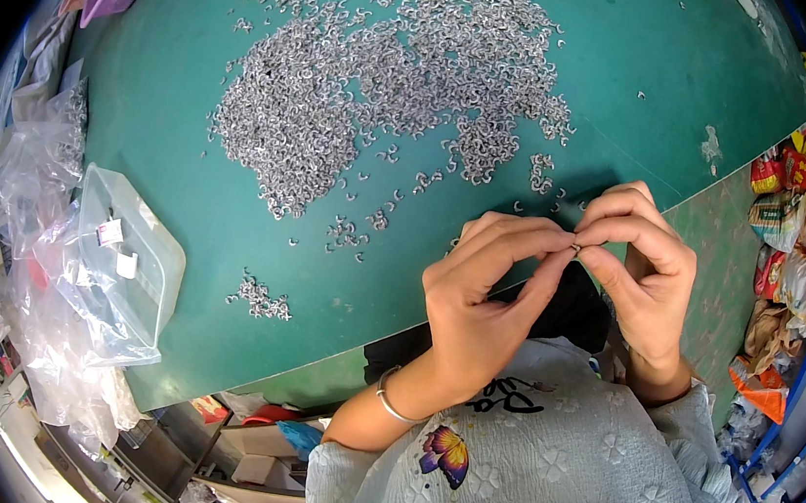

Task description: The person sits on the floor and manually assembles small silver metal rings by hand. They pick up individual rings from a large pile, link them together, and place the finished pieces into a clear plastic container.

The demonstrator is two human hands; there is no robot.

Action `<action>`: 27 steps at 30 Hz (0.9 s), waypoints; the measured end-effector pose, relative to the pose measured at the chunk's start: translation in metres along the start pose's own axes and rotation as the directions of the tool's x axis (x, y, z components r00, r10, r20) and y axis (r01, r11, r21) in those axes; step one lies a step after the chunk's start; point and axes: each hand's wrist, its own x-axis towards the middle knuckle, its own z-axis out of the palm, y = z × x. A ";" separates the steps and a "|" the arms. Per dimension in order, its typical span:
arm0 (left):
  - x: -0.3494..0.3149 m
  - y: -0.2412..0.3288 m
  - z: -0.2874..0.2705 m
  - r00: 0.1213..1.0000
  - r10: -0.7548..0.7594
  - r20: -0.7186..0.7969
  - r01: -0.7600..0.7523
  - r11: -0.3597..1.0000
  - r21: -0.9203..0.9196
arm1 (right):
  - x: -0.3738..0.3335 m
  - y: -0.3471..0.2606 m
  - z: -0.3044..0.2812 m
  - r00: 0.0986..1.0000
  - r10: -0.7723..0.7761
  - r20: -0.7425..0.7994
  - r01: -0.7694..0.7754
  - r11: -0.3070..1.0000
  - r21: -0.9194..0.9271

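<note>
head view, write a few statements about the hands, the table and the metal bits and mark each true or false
1. The left hand and right hand meet at the fingertips, pinching a small piece. True.
2. Many small curved metal pieces lie loose in heaps. True.
3. The surface under them is bright red. False: the table is green.
4. Both wrists are bare. False: a silver bracelet circles the left one.
5. A clear plastic container lies left of the metal pieces. True.
</note>
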 end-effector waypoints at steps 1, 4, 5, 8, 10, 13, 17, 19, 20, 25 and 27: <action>0.000 0.000 0.000 1.000 -0.002 0.001 0.002 1.000 -0.007 | 0.000 0.000 0.000 1.000 -0.006 -0.001 0.006 1.000 -0.012; 0.000 -0.003 0.000 1.000 0.022 0.005 -0.022 1.000 -0.013 | 0.000 0.000 0.000 1.000 -0.019 -0.011 0.018 0.999 -0.048; 0.001 -0.004 0.000 0.999 0.035 0.007 -0.035 0.999 -0.012 | 0.001 0.000 0.002 1.000 -0.018 -0.019 0.017 0.998 -0.059; 0.002 -0.002 0.001 1.000 -0.007 -0.014 0.009 0.981 0.194 | 0.005 0.004 0.002 0.991 -0.122 -0.059 0.098 0.945 -0.311; 0.004 -0.003 -0.002 0.996 0.085 -0.004 -0.076 0.911 0.405 | 0.008 0.011 0.002 0.971 -0.232 -0.062 0.157 0.808 -0.567; 0.004 -0.007 -0.003 0.991 0.135 0.012 -0.120 0.827 0.549 | 0.013 0.016 0.002 0.957 -0.291 -0.011 0.193 0.663 -0.723; 0.009 -0.011 0.000 0.991 0.126 0.055 -0.133 0.778 0.614 | 0.014 0.013 -0.002 0.977 -0.200 0.072 0.200 0.752 -0.629; 0.012 -0.013 0.001 0.990 0.117 0.079 -0.140 0.756 0.640 | 0.018 0.014 -0.003 0.976 -0.218 0.015 0.181 0.768 -0.614; 0.015 -0.011 0.002 0.989 0.111 0.094 -0.145 0.738 0.658 | 0.020 0.014 -0.003 0.974 -0.226 -0.015 0.170 0.776 -0.607; 0.018 -0.014 0.004 0.987 0.120 0.109 -0.162 0.689 0.707 | 0.036 0.019 0.007 0.965 -0.259 0.037 0.222 0.734 -0.642; 0.017 -0.014 -0.001 0.989 0.112 0.095 -0.146 0.690 0.709 | 0.037 0.021 0.009 0.965 -0.251 0.071 0.233 0.708 -0.667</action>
